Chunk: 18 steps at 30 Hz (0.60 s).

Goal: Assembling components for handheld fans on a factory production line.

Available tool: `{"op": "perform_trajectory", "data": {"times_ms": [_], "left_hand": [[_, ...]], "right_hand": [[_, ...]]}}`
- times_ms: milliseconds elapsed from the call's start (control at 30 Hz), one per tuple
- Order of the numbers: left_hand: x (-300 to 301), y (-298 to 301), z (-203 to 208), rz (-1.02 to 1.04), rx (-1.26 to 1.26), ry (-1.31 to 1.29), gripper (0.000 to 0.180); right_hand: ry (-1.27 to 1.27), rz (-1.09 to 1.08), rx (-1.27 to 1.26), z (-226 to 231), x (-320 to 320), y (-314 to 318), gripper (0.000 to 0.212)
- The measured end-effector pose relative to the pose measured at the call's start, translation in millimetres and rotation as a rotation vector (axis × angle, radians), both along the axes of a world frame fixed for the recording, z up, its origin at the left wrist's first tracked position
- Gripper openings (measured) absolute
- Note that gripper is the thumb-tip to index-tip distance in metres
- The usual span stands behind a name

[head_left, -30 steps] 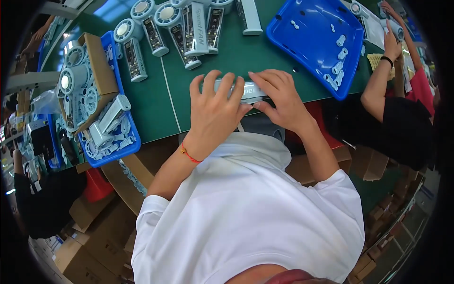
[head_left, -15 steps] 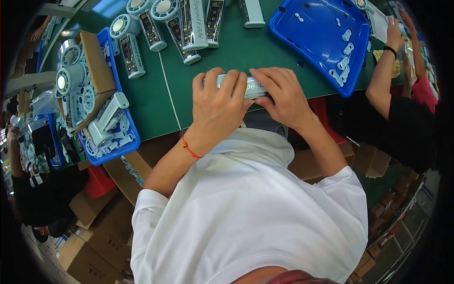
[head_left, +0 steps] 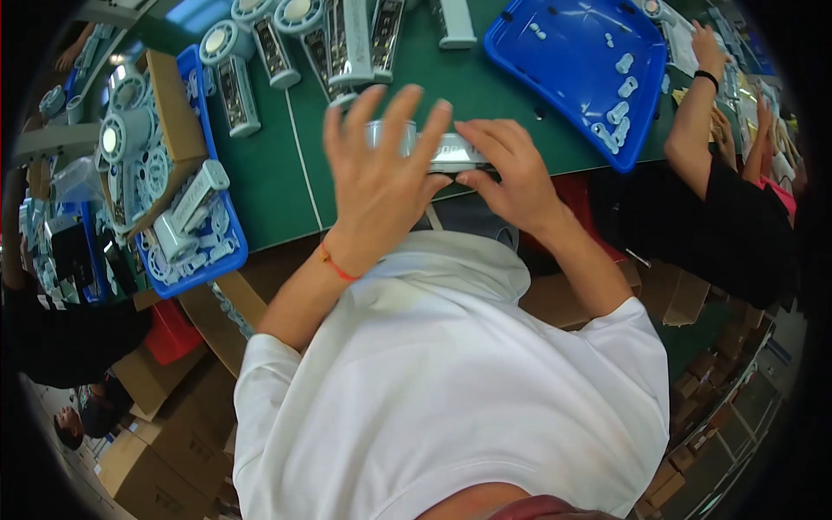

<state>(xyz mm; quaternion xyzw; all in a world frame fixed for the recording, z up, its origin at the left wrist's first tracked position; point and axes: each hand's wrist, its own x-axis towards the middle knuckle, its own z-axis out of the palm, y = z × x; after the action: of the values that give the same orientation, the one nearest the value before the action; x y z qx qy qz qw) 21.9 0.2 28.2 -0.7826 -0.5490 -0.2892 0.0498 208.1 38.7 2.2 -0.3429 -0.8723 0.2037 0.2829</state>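
A light grey handheld fan [head_left: 454, 149] lies sideways along the near part of the green table. My right hand [head_left: 522, 180] grips its right end, with the thumb below and the fingers on top. Over the fan's left part, my left hand [head_left: 374, 182] is open, its fingers spread and a little blurred. It hides some of that end, and I cannot tell whether the thumb still touches the fan. Beyond my hands, several similar fans with see-through handles, such as this fan [head_left: 237, 94], lie along the table.
At the left, a blue bin [head_left: 232, 260] holds pale plastic parts and a cardboard box [head_left: 178, 113] of fans. A blue tray [head_left: 546, 74] with several small pale parts lies at the right. Beside it a co-worker's arm [head_left: 693, 143] reaches over the table. Cardboard boxes [head_left: 156, 468] stand below.
My left hand has opened from its hold on the fan, and its fingers have lifted and spread. My right hand keeps hold of the fan. The whole view has shifted slightly.
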Motion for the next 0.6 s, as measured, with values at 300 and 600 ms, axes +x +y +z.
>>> {"op": "perform_trajectory", "data": {"times_ms": [300,600], "left_hand": [[-12,3,49,0.067,-0.484,-1.322,0.043],[-97,292,116,0.342,-0.526,-0.199,0.047]], "right_hand": [[-0.15,-0.621,0.158,88,44,44,0.016],[-0.681,-0.304,0.035,58,125,96,0.022]]}}
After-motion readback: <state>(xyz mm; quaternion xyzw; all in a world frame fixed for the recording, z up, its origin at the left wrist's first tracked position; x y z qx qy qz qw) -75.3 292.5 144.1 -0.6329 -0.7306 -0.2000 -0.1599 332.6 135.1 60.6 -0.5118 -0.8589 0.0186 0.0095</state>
